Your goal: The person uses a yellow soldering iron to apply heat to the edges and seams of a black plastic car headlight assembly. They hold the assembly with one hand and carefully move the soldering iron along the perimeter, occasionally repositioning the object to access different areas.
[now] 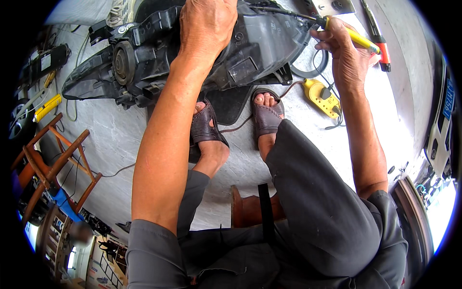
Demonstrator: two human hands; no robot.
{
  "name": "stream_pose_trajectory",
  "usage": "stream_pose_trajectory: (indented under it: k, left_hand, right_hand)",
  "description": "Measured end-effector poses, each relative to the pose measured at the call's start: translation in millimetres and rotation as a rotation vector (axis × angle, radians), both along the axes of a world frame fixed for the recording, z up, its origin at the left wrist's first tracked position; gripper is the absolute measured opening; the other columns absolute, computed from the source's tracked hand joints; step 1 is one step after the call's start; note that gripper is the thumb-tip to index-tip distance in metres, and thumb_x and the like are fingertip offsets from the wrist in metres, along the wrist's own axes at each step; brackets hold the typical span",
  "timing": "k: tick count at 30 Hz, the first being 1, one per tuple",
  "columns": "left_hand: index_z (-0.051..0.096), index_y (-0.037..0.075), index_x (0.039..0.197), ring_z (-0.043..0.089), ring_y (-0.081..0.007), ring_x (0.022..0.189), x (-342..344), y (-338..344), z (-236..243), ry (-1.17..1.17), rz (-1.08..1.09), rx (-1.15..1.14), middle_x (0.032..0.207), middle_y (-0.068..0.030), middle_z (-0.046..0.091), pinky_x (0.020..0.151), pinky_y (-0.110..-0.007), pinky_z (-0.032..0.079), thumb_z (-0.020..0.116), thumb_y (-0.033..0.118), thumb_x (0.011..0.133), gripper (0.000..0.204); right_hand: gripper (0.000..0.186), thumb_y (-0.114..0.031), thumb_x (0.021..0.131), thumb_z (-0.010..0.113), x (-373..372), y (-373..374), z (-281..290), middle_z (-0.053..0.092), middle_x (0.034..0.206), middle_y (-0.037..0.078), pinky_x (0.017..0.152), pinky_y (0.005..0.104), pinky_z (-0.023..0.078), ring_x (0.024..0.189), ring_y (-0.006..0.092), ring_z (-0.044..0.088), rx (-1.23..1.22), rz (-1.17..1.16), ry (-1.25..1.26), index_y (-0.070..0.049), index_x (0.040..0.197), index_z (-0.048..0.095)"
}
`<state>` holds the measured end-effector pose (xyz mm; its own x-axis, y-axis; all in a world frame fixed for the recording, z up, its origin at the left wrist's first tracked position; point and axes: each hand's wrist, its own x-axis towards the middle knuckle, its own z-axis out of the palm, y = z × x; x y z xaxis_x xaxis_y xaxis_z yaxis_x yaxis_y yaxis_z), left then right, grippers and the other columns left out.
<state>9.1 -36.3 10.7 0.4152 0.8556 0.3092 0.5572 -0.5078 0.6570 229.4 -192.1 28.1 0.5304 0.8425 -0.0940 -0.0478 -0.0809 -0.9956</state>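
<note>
A dark plastic car headlight housing (240,48) lies back-side up on the floor in front of my feet. Over its middle is my left hand (209,24), knuckles up, its fingers cut off by the top edge or hidden beneath the hand. Closed around the yellow handle of a screwdriver-like tool (356,37) is my right hand (349,60), beside the housing's right end. The tool's long thin shaft runs left over the housing; its tip is hard to make out. A round black vent cap (123,62) shows on the housing's left part.
Right of my feet lies a yellow power strip (321,98) with a plug and cords. A red-and-black-handled tool (383,53) rests at the upper right. A wooden stool frame (62,154) stands left. Near it is a yellow cylinder (47,108). Cords cross the floor.
</note>
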Motion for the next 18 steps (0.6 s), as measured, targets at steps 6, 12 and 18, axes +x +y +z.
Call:
stream_pose_trajectory:
  k: [6, 12, 18]
  left_hand:
    - [0.056, 0.001, 0.092, 0.063, -0.0510, 0.079, 0.0, -0.1, 0.6, -0.022, -0.013, -0.006, 0.078, -0.0289, 0.063, 0.069, -0.058, 0.048, 0.047, 0.020, 0.105, 0.025]
    - [0.055, 0.002, 0.091, 0.061, -0.0514, 0.079, -2.8, 0.2, 3.8, -0.012, -0.054, 0.024, 0.078, -0.0293, 0.061, 0.069, -0.058, 0.047, 0.048, 0.021, 0.104, 0.024]
    - [0.055, 0.002, 0.090, 0.061, -0.0517, 0.080, -1.3, -0.2, 6.9, 0.010, -0.091, -0.006, 0.080, -0.0297, 0.061, 0.068, -0.057, 0.046, 0.049, 0.020, 0.103, 0.023]
  right_hand:
    - [0.043, -0.031, 0.095, 0.078, 0.5, -2.3, 5.9, 0.077, 0.088, 0.016, 0.069, 0.0309, 0.065, 0.086, 0.0264, 0.079, 0.003, -0.005, -0.051, 0.005, 0.116, 0.068]
    - [0.051, -0.034, 0.092, 0.081, 2.5, -4.0, -2.8, 0.075, 0.094, 0.014, 0.076, 0.0315, 0.065, 0.093, 0.0263, 0.078, -0.043, 0.006, 0.052, 0.004, 0.123, 0.067]
    - [0.053, -0.036, 0.091, 0.081, 27.9, -5.8, -14.2, 0.075, 0.101, 0.015, 0.078, 0.0314, 0.065, 0.096, 0.0264, 0.078, -0.070, 0.005, -0.025, 0.003, 0.124, 0.067]
